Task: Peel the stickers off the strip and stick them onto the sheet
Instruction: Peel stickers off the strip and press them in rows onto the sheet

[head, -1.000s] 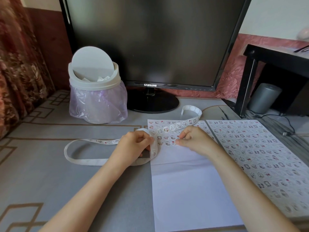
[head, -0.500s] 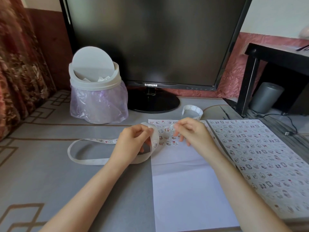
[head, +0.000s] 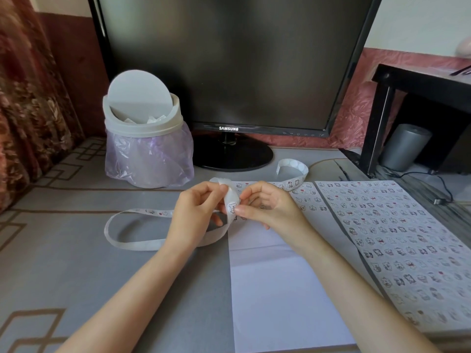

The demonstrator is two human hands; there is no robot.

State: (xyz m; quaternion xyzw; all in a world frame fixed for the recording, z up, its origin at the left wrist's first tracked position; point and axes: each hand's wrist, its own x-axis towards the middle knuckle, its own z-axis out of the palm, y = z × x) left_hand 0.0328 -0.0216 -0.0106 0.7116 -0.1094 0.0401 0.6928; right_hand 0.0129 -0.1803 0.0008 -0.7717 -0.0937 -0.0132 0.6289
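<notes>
Head view: the monitor (head: 229,59) at the back reads "SAMSUNG" on its lower bezel; its screen is dark. No other writing can be read.

Left of its round foot stands a white bin (head: 142,118) with a swing lid tipped up and a pale purple bag (head: 150,159) hanging out under the rim. A black table (head: 420,80) stands far right, with a grey cylinder (head: 405,146) beneath it.

Both forearms cross the near part of the mat (head: 63,263) and cover part of the sheet (head: 280,289). This sheet is white, with a few sticker rows along its far edge. Just beside it, to the right, lies a full sheet (head: 407,238) covered in small cartoon stickers.

The strip (head: 132,244) is white. It loops over the mat at left, rises between the hands, and curls away behind the right hand. The left hand (head: 196,215) pinches the raised bend with curled fingers. The right hand (head: 270,207) pinches it at a sticker (head: 232,207), above the sheet's far left corner.
</notes>
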